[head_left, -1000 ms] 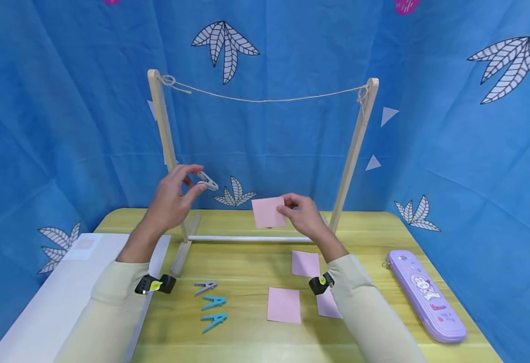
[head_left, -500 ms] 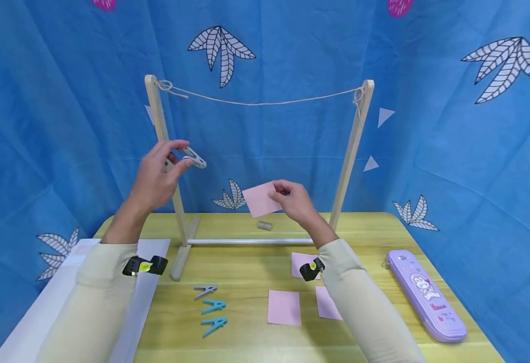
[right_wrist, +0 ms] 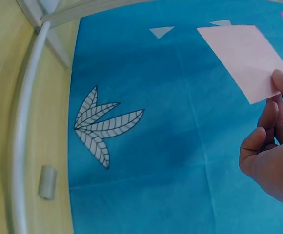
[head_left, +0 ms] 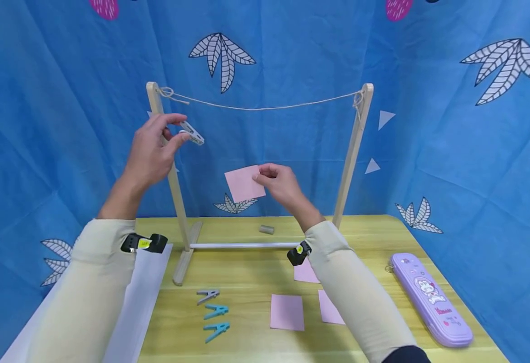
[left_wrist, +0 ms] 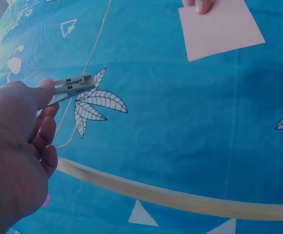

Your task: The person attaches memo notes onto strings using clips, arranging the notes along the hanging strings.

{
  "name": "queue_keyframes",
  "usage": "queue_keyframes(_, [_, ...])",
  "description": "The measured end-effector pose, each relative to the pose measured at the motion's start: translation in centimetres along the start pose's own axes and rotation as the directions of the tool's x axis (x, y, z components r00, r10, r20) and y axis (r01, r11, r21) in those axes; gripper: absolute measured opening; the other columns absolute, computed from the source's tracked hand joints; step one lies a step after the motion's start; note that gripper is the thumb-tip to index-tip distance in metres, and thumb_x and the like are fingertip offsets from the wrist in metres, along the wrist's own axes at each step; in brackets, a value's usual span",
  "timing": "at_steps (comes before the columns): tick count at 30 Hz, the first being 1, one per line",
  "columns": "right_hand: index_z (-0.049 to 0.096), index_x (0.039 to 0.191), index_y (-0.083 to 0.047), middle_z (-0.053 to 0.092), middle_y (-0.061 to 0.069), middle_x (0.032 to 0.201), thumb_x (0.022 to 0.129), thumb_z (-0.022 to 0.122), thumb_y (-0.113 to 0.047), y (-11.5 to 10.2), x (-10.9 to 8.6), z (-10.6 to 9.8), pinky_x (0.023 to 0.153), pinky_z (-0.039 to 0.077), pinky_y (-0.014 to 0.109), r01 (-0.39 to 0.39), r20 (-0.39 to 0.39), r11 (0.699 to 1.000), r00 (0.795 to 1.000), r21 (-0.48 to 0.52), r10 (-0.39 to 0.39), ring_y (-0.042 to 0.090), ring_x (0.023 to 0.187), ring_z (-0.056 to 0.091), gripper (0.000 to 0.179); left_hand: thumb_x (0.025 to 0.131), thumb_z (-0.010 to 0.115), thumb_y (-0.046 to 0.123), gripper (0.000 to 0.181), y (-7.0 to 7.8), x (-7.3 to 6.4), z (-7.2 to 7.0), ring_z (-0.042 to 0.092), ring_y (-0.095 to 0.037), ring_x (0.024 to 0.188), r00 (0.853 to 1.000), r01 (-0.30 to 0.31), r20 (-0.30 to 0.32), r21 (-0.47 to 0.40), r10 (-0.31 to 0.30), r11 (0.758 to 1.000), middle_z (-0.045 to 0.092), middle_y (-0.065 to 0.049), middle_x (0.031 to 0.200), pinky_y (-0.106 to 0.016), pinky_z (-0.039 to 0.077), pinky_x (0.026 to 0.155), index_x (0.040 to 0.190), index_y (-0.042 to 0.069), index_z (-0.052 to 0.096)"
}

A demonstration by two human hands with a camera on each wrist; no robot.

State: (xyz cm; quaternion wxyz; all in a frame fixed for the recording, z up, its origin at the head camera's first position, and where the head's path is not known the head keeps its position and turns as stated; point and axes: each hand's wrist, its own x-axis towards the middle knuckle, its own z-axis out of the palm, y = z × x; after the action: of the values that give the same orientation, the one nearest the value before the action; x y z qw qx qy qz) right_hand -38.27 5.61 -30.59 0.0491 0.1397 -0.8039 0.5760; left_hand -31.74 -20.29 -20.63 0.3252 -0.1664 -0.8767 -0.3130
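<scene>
Between thumb and fingertips my left hand (head_left: 153, 148) pinches a light grey clothespin (head_left: 192, 133), held near the left post, lower than the string (head_left: 255, 109). The left wrist view shows the same clothespin (left_wrist: 74, 85) pointing away from the thumb. My right hand (head_left: 280, 184) pinches a square pink paper note (head_left: 244, 184) by its right edge, in mid-air under the string. In the right wrist view the note (right_wrist: 246, 58) is tilted, thumb on its face. The string sags between two wooden posts (head_left: 354, 156), tied at each top.
On the table lie a grey clothespin (head_left: 208, 296), two teal clothespins (head_left: 216, 311), and pink notes (head_left: 287, 312). A purple pencil case (head_left: 430, 300) is at the right, white sheets (head_left: 144, 297) at the left. A white bar (head_left: 246, 245) joins the stand's feet; a small grey cylinder (head_left: 267, 229) lies behind it.
Both hands have risen, the left with its clothespin toward the string's height. The right hand has carried the pink note up and to the left.
</scene>
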Motion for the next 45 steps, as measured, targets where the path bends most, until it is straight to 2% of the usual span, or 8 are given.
queue_keyframes(5, [0.068,0.118,-0.012,0.067,0.005,0.108,0.094,0.064,-0.023,-1.4,0.6,0.4,0.094,0.050,0.041,0.003,0.006,0.999,1.000,0.050,-0.004,0.018,0.099,0.061,0.027,0.100,0.054,0.026,0.041,0.6,1.1,-0.5,0.042,-0.018,0.091,1.000,0.008,-0.011,0.013,-0.008,1.000,0.055,-0.011,0.125,-0.031,0.036,0.071,0.138,0.014,0.052])
queue_keyframes(9, [0.066,0.122,-0.013,0.066,0.005,0.111,0.095,0.063,-0.023,-2.7,1.1,0.8,0.098,0.048,0.045,0.025,-0.008,0.997,1.000,0.076,-0.024,0.019,0.102,0.060,0.029,0.099,0.054,0.028,0.040,1.0,2.0,-1.0,0.041,-0.016,0.089,1.000,0.023,-0.020,0.014,-0.023,1.000,0.056,-0.009,0.125,-0.026,0.035,0.069,0.138,0.017,0.054])
queue_keyframes(17, [0.066,0.124,-0.015,0.068,0.001,0.113,0.094,0.064,-0.025,-5.1,2.0,2.0,0.092,0.051,0.034,0.058,-0.065,0.997,0.996,0.044,-0.055,0.015,0.102,0.061,0.032,0.098,0.054,0.030,0.041,1.3,3.5,-1.4,0.039,-0.013,0.085,0.997,0.081,-0.009,0.023,-0.081,0.996,0.055,-0.006,0.121,-0.025,0.036,0.065,0.139,0.022,0.053])
queue_keyframes(22, [0.069,0.121,-0.015,0.069,0.001,0.110,0.092,0.066,-0.025,-6.2,2.7,2.5,0.092,0.050,0.033,0.071,-0.119,0.996,0.991,0.054,-0.065,0.014,0.101,0.062,0.030,0.098,0.053,0.030,0.041,1.2,4.5,-1.6,0.039,-0.012,0.084,0.993,0.116,-0.009,0.033,-0.116,0.993,0.053,-0.003,0.120,-0.025,0.038,0.065,0.139,0.025,0.053])
queue_keyframes(28, [0.071,0.116,-0.015,0.070,0.001,0.109,0.092,0.067,-0.026,-7.2,3.3,2.9,0.094,0.049,0.034,0.089,-0.150,0.994,0.986,0.071,-0.077,0.014,0.101,0.062,0.027,0.099,0.053,0.031,0.041,1.3,5.7,-1.9,0.041,-0.012,0.086,0.993,0.117,-0.011,0.063,-0.117,0.991,0.055,-0.002,0.124,-0.025,0.040,0.067,0.139,0.026,0.053])
queue_keyframes(35, [0.072,0.113,-0.016,0.070,-0.001,0.107,0.091,0.068,-0.028,-7.4,4.1,3.2,0.091,0.050,0.033,0.090,-0.193,0.994,0.978,0.062,-0.076,0.012,0.101,0.062,0.025,0.099,0.052,0.031,0.040,1.6,6.8,-1.5,0.041,-0.013,0.087,0.994,0.107,0.001,0.080,-0.108,0.991,0.057,-0.003,0.126,-0.026,0.039,0.069,0.138,0.024,0.054])
queue_keyframes(40, [0.073,0.112,-0.016,0.070,-0.001,0.107,0.091,0.069,-0.027,-7.5,4.3,3.1,0.090,0.050,0.033,0.082,-0.216,0.993,0.974,0.084,-0.062,0.012,0.101,0.062,0.025,0.099,0.052,0.030,0.039,1.8,7.5,-1.3,0.041,-0.016,0.095,0.995,0.104,0.000,0.084,-0.105,0.991,0.058,-0.005,0.128,-0.029,0.038,0.077,0.136,0.020,0.056])
queue_keyframes(45, [0.073,0.113,-0.017,0.070,-0.002,0.106,0.090,0.069,-0.029,-8.0,4.4,3.1,0.089,0.050,0.032,0.074,-0.230,0.992,0.972,0.100,-0.049,0.012,0.100,0.061,0.026,0.098,0.054,0.028,0.037,2.2,8.1,-1.3,0.043,-0.024,0.106,0.998,0.067,0.004,0.114,-0.068,0.991,0.061,-0.009,0.126,-0.040,0.036,0.098,0.132,0.016,0.059])
